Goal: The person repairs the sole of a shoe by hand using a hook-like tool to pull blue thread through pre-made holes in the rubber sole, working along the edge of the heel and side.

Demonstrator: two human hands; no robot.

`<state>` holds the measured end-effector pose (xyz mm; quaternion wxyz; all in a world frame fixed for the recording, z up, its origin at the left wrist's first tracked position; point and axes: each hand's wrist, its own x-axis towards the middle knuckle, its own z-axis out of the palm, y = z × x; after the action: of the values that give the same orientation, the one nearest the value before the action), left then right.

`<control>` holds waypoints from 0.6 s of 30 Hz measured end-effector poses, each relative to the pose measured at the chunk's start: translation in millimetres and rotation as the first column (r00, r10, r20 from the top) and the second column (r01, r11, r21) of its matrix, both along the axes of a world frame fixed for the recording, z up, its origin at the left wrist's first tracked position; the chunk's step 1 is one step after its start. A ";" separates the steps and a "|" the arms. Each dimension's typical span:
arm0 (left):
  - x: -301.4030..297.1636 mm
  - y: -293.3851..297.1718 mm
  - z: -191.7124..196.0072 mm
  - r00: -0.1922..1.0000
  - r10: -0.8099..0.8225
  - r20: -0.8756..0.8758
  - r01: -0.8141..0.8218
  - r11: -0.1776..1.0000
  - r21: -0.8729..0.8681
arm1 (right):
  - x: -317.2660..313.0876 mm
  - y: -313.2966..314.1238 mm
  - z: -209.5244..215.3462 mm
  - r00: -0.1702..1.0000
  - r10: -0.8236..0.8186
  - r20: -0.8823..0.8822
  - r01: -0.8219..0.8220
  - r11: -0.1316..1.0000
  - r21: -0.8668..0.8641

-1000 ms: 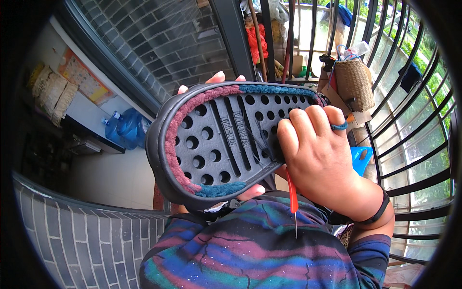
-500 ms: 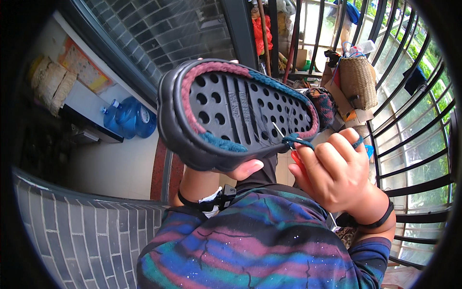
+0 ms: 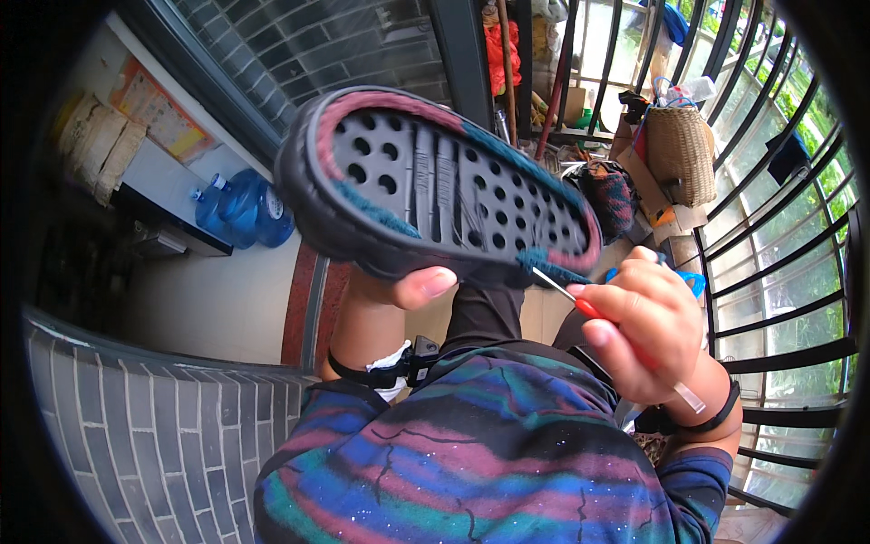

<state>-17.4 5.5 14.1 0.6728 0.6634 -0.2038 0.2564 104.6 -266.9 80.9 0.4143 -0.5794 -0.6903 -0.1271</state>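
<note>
A black shoe sole (image 3: 485,177) is held up in front of me, tilted, its perforated face toward me. Pink and teal yarn stitches (image 3: 390,102) run along much of its rim. My left hand (image 3: 424,286) supports it from below; the thumb shows at the lower edge, while the other fingers are hidden behind. My right hand (image 3: 652,313) is closed around the red handle of a crochet hook (image 3: 555,284). The hook's metal tip touches the teal yarn (image 3: 544,260) at the sole's lower right edge. That yarn stretches toward my right fingers.
Blue water jugs (image 3: 243,210) stand on the left beyond the doorway. A woven basket (image 3: 681,154), cardboard and a dark patterned bundle (image 3: 609,195) sit at the far right. Black railings (image 3: 779,363) line the right side; a grey brick wall (image 3: 181,435) is at the near left.
The sole has shifted slightly left and tilted. My right hand has drawn the hook back down and right, so its tip no longer lies over the sole's face but at the edge yarn.
</note>
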 end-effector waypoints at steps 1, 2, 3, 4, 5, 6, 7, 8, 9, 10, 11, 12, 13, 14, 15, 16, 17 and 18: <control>0.6 0.7 -2.4 0.999 -0.035 0.014 0.036 0.996 -0.084 | 2.0 -0.5 -0.8 0.984 0.058 -0.168 -0.063 0.998 -0.024; 0.9 -0.6 -4.2 0.998 -0.054 0.011 0.056 0.983 -0.175 | 3.7 -0.6 -1.4 0.937 0.110 -0.333 -0.130 0.991 -0.038; 2.9 -4.1 -1.9 0.998 -0.067 0.000 0.065 0.966 -0.250 | 6.1 0.3 -1.3 0.877 0.138 -0.461 -0.184 0.981 -0.057; 4.5 -8.2 -0.1 0.997 -0.077 -0.009 0.071 0.948 -0.311 | 8.3 1.4 -1.3 0.799 0.158 -0.580 -0.240 0.968 -0.068; 5.8 -11.4 1.0 0.996 -0.087 -0.014 0.075 0.929 -0.363 | 9.4 1.9 -3.9 0.736 0.156 -0.658 -0.260 0.964 -0.062; 8.6 -14.6 2.3 0.995 -0.098 -0.018 0.083 0.914 -0.396 | 12.8 2.9 -8.7 0.671 0.197 -0.715 -0.297 0.955 -0.017; 11.2 -16.8 3.3 0.994 -0.110 -0.020 0.091 0.900 -0.426 | 14.0 3.1 -10.6 0.643 0.214 -0.735 -0.307 0.952 0.009; 12.7 -19.7 4.0 0.993 -0.118 -0.024 0.095 0.891 -0.443 | 14.9 2.9 -11.9 0.615 0.231 -0.754 -0.315 0.948 0.034; 15.3 -21.9 4.4 0.992 -0.126 -0.027 0.100 0.883 -0.459 | 16.6 3.1 -14.6 0.573 0.242 -0.783 -0.333 0.942 0.047; 16.8 -24.5 5.1 0.991 -0.135 -0.027 0.106 0.876 -0.470 | 18.4 3.0 -17.2 0.531 0.251 -0.809 -0.350 0.935 0.061; 19.2 -27.7 6.5 0.989 -0.144 -0.026 0.114 0.869 -0.481 | 19.4 2.6 -18.2 0.487 0.259 -0.834 -0.364 0.928 0.075; 20.4 -31.8 7.7 0.989 -0.149 -0.024 0.118 0.864 -0.490 | 18.9 2.8 -17.7 0.467 0.253 -0.847 -0.377 0.924 0.068; 22.4 -35.2 7.7 0.986 -0.165 -0.023 0.131 0.857 -0.499 | 17.7 3.3 -16.5 0.446 0.247 -0.860 -0.389 0.919 0.062; 24.5 -38.6 7.9 0.983 -0.180 -0.021 0.145 0.850 -0.507 | 16.3 4.1 -15.6 0.426 0.240 -0.873 -0.401 0.914 0.055; 26.5 -41.7 8.5 0.981 -0.195 -0.019 0.157 0.843 -0.515 | 15.1 6.7 -17.9 0.436 0.263 -0.861 -0.397 0.914 0.078; 27.0 -42.4 8.5 0.981 -0.193 -0.017 0.156 0.840 -0.520 | 14.9 6.7 -15.5 0.563 0.263 -0.783 -0.367 0.929 0.048; 27.2 -43.1 8.4 0.981 -0.191 -0.014 0.155 0.837 -0.524 | 14.8 6.0 -11.5 0.678 0.257 -0.689 -0.333 0.943 0.023; 27.7 -43.5 8.0 0.982 -0.190 -0.011 0.155 0.834 -0.530 | 15.4 5.7 -9.2 0.778 0.241 -0.580 -0.295 0.956 0.002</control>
<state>10.3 -38.0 22.1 0.8550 0.4403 -0.1636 0.2197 119.9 -261.2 71.8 0.5905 -0.5041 -0.6135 0.1441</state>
